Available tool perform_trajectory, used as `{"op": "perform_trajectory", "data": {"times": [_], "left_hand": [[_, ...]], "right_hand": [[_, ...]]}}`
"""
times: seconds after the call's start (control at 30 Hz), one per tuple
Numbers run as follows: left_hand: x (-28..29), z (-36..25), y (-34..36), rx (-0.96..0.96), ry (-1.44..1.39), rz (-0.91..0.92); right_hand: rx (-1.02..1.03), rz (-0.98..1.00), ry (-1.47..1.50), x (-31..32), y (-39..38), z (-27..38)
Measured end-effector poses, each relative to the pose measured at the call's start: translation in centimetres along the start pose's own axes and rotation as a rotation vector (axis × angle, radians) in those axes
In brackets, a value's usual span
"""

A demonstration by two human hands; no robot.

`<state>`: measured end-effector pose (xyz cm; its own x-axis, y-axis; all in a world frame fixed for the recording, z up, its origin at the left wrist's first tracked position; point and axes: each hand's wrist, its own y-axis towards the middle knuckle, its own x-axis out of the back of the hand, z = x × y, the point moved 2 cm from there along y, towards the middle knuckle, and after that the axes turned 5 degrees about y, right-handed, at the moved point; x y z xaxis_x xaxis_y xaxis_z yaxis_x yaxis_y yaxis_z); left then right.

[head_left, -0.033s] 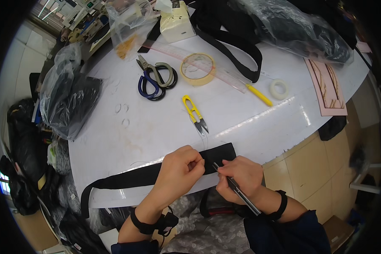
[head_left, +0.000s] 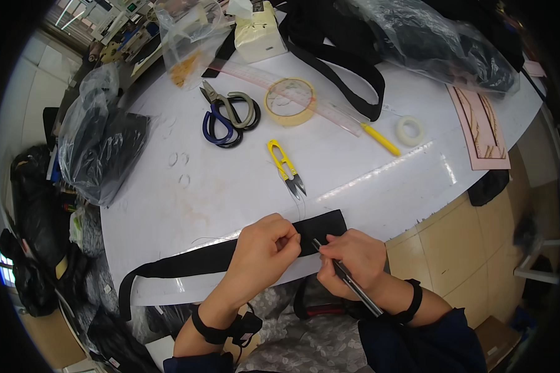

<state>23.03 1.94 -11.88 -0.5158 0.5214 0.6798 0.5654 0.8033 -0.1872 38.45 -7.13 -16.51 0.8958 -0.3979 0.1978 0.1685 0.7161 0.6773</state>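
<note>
A long black fabric strap (head_left: 186, 263) lies along the white table's near edge, its left end drooping over it. My left hand (head_left: 260, 255) is closed in a pinch over the strap's wider right part; whatever sits between its fingertips is too small to make out. Beside it, my right hand (head_left: 354, 261) grips a slim dark metal pen-like tool (head_left: 362, 298), its tip near the left fingertips on the fabric. Fine loose threads lie around the strap. Yellow thread snips (head_left: 282, 161) rest just above my hands.
Large scissors (head_left: 227, 118), a tape roll (head_left: 290, 121), a clear ruler (head_left: 339, 121), a small white roll (head_left: 409, 130), a yellow-handled tool (head_left: 379, 138) and a pink board (head_left: 476, 137) lie farther back. Bagged black material (head_left: 102, 155) sits left; more straps and bags crowd the back.
</note>
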Motion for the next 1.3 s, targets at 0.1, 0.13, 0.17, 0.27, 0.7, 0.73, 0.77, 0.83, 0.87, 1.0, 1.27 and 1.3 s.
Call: {"op": "perform_trajectory", "data": {"times": [0.1,0.13,0.17,0.27,0.7,0.73,0.77,0.83,0.87,1.0,1.27,1.3], "left_hand": [[0.0,-0.2,0.0,-0.003,0.003,-0.006],[0.0,-0.1,0.0,-0.003,0.003,-0.005],[0.0,0.0,0.0,-0.011,0.005,-0.005],[0.0,0.0,0.0,-0.013,0.0,-0.001],[0.0,0.0,0.0,-0.007,-0.016,0.011],[-0.2,-0.1,0.0,-0.009,-0.015,0.01],[-0.5,-0.4,-0.1,-0.072,0.111,-0.058],[-1.1,-1.2,-0.2,-0.138,0.238,-0.128],[-1.4,-1.6,-0.3,-0.104,0.373,-0.145],[-2.4,-2.1,-0.2,-0.103,0.611,-0.204],[-1.9,-0.3,-1.0,-0.052,0.141,-0.215],[-1.9,-0.5,-1.3,-0.023,0.085,-0.232]], "right_hand": [[0.011,0.013,-0.009,0.0,0.1,0.0],[0.017,-0.003,-0.003,-0.1,0.1,0.0],[0.022,-0.018,0.004,-0.1,0.2,0.1],[0.03,-0.006,0.012,-0.1,0.3,0.1],[0.015,0.03,0.057,0.2,-0.1,0.0],[0.002,-0.013,0.057,0.2,-0.2,0.0],[-0.011,-0.057,0.058,0.2,-0.3,0.0],[-0.073,-0.054,0.057,0.5,-0.3,0.4],[-0.138,-0.05,0.058,0.5,-0.3,0.4],[-0.118,-0.074,0.057,0.4,-0.1,0.5],[-0.047,0.006,0.002,0.4,-0.8,1.1],[-0.046,0.007,0.007,0.4,-0.9,1.1]]}}
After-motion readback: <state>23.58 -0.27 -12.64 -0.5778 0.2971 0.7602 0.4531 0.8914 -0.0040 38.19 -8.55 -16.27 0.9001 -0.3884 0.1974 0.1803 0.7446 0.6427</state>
